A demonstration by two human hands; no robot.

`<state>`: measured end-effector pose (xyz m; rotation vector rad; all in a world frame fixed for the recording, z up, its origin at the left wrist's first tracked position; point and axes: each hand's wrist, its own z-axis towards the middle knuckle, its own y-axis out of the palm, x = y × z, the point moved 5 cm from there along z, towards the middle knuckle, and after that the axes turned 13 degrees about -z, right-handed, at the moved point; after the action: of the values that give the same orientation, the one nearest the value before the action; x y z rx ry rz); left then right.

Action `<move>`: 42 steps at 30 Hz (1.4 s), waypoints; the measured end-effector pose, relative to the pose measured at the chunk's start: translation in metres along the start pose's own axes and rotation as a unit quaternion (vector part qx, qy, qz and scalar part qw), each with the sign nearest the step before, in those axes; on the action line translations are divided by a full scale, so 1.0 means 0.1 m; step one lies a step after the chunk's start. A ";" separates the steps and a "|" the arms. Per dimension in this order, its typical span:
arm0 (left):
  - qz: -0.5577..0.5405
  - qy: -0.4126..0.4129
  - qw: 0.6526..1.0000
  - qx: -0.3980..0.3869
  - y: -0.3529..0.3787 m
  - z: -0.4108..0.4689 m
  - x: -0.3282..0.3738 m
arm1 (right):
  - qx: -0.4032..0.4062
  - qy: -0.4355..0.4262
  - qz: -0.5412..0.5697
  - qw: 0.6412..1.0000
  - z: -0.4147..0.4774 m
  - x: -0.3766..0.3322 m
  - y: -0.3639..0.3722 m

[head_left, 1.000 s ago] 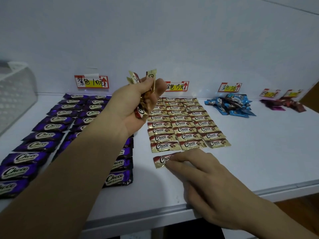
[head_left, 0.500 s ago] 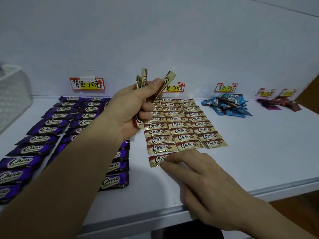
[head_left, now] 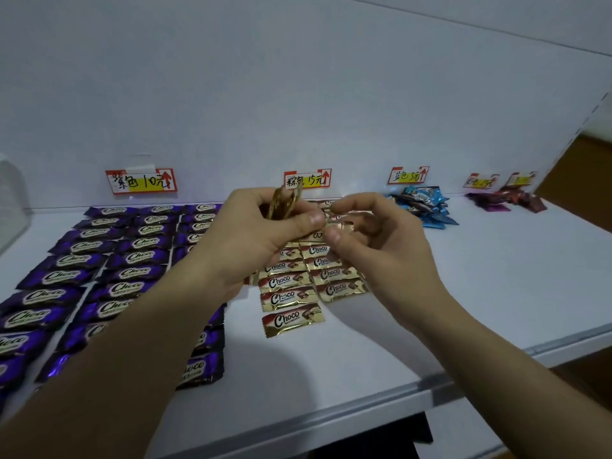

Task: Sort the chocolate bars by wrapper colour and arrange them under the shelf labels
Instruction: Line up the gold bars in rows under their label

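Note:
My left hand (head_left: pixel 255 233) is raised over the shelf and grips a bunch of gold bars (head_left: pixel 284 203). My right hand (head_left: pixel 381 246) meets it, thumb and forefinger pinching one gold bar (head_left: pixel 318 234) at the edge of that bunch. Below them gold bars lie in neat rows (head_left: pixel 298 279) under the middle label (head_left: pixel 307 178); the nearest one (head_left: pixel 293 319) lies alone at the front. Purple bars (head_left: pixel 109 266) fill rows under the left label (head_left: pixel 141 182). A blue pile (head_left: pixel 424 207) sits under its label (head_left: pixel 409 175).
The white shelf (head_left: pixel 463 293) has a grey front edge (head_left: pixel 430 389). Dark red and purple bars (head_left: pixel 506 200) lie heaped at the far right under two more labels. A pale translucent bin (head_left: pixel 10 207) stands at the far left. A white wall backs the shelf.
My right hand has lifted off the front gold bar, left lying on the shelf, and risen to the bunch in my left hand, which moved slightly right.

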<state>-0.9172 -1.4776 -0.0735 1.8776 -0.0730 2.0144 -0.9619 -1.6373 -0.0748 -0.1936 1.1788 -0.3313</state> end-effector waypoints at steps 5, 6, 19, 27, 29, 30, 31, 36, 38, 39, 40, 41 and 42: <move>-0.003 -0.016 1.000 0.016 -0.09 0.08 -0.08 | 0.006 -0.092 -0.130 0.987 -0.13 0.09 -0.26; -0.014 -0.021 1.000 0.012 -0.09 0.09 -0.08 | 0.001 -0.132 -0.165 0.977 -0.20 0.09 -0.32; -0.174 -0.172 0.965 -0.095 0.12 0.04 -0.21 | -0.034 -0.277 -0.436 0.856 -0.75 0.13 -0.44; -0.161 -0.151 0.973 -0.065 0.14 0.05 -0.19 | -0.114 -0.251 -0.416 0.866 -0.70 0.36 -0.32; -0.176 -0.147 0.972 -0.043 0.12 0.07 -0.18 | -0.097 -0.231 -0.416 0.874 -0.72 0.35 -0.35; -0.182 -0.147 0.972 -0.038 0.10 0.07 -0.17 | -0.093 -0.222 -0.419 0.876 -0.73 0.34 -0.34; -0.184 -0.147 0.971 -0.033 0.10 0.08 -0.17 | -0.097 -0.212 -0.421 0.876 -0.74 0.34 -0.33; -0.179 -0.147 0.973 -0.019 0.08 0.08 -0.17 | -0.118 -0.167 -0.443 0.873 -0.74 0.37 -0.31; -0.178 -0.142 0.974 -0.015 0.08 0.08 -0.17 | -0.115 -0.168 -0.449 0.870 -0.74 0.36 -0.30; -0.175 -0.139 0.975 -0.013 0.08 0.08 -0.17 | -0.115 -0.168 -0.450 0.869 -0.74 0.36 -0.30; -0.173 -0.136 0.975 -0.011 0.08 0.08 -0.16 | -0.116 -0.167 -0.452 0.869 -0.75 0.36 -0.30; -0.171 -0.133 0.976 -0.009 0.07 0.08 -0.16 | -0.117 -0.166 -0.452 0.868 -0.75 0.36 -0.30; -0.167 -0.132 0.977 -0.006 0.07 0.08 -0.16 | -0.118 -0.166 -0.451 0.869 -0.75 0.36 -0.30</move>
<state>-0.9114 -1.4899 -0.0871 1.9852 0.1499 1.5353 -1.0234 -1.6764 -0.1243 -0.9950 0.7122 -0.9334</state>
